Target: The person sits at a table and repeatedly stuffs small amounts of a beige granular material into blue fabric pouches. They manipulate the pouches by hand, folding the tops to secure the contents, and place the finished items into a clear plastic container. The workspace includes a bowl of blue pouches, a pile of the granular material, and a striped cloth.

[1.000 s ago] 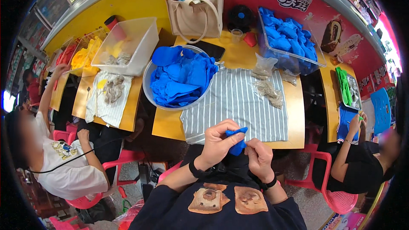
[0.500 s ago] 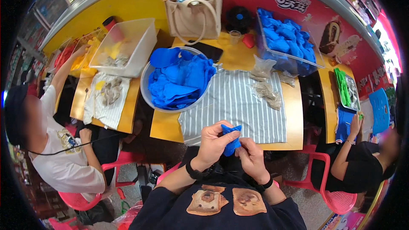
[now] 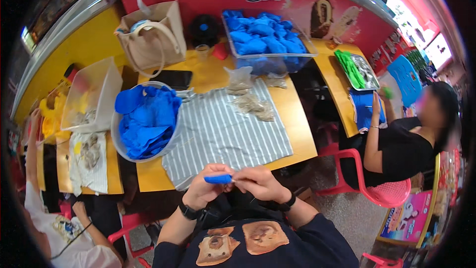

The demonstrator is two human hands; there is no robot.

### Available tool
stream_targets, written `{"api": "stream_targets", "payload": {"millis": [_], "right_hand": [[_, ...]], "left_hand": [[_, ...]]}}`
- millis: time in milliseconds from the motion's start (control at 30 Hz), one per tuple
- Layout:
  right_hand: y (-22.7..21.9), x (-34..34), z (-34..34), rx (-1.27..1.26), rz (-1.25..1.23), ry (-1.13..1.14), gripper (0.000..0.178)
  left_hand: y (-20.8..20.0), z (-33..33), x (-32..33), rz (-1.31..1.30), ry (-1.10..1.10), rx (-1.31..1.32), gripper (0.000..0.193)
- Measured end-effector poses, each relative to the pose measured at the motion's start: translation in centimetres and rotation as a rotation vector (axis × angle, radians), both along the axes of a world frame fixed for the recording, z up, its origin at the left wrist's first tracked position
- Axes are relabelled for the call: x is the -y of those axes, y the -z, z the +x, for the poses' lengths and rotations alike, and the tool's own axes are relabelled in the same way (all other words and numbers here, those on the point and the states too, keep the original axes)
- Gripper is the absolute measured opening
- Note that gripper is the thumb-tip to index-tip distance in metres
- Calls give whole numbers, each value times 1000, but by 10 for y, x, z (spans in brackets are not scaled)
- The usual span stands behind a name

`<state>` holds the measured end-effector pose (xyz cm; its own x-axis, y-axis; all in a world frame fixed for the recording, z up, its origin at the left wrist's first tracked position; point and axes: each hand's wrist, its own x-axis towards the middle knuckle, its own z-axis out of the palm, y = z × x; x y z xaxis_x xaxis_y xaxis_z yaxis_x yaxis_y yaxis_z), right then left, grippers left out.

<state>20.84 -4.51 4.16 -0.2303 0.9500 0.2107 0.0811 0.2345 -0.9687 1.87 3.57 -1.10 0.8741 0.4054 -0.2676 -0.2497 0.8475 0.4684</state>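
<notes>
Just in front of my chest, my left hand (image 3: 200, 188) is closed round a small blue cloth piece (image 3: 217, 179), which lies crosswise in it. My right hand (image 3: 262, 184) meets the piece's right end with its fingers pinched together. Whether those fingertips grip the cloth edge or something small is hidden. Beyond my hands a grey-and-white striped cloth (image 3: 218, 131) covers much of the table. A round tub (image 3: 116, 141) of flat blue cloth pieces (image 3: 148, 119) stands left of it.
A clear bin (image 3: 267, 63) of puffy blue pieces stands at the back, near plastic bags (image 3: 254, 106) on the cloth. A beige tote bag (image 3: 153, 44) and a black phone (image 3: 171, 79) are behind the tub. People sit at side tables, left and right (image 3: 396, 144).
My view has swung to the right, so the table sits further left. The blue piece has tipped from upright to lying flat, and my right hand has come level with its end.
</notes>
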Motion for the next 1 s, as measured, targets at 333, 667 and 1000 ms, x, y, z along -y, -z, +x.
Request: {"api": "stream_targets", "payload": {"millis": [333, 667, 1000], "right_hand": [[28, -2, -11, -366, -355, 232, 9], [40, 8, -28, -474, -328, 303, 8], [46, 9, -33, -455, -301, 349, 5]], "left_hand": [[-29, 3, -1, 484, -481, -194, 27], [-33, 11, 17, 713, -501, -451, 10], [-24, 15, 23, 588, -570, -369, 11]]}}
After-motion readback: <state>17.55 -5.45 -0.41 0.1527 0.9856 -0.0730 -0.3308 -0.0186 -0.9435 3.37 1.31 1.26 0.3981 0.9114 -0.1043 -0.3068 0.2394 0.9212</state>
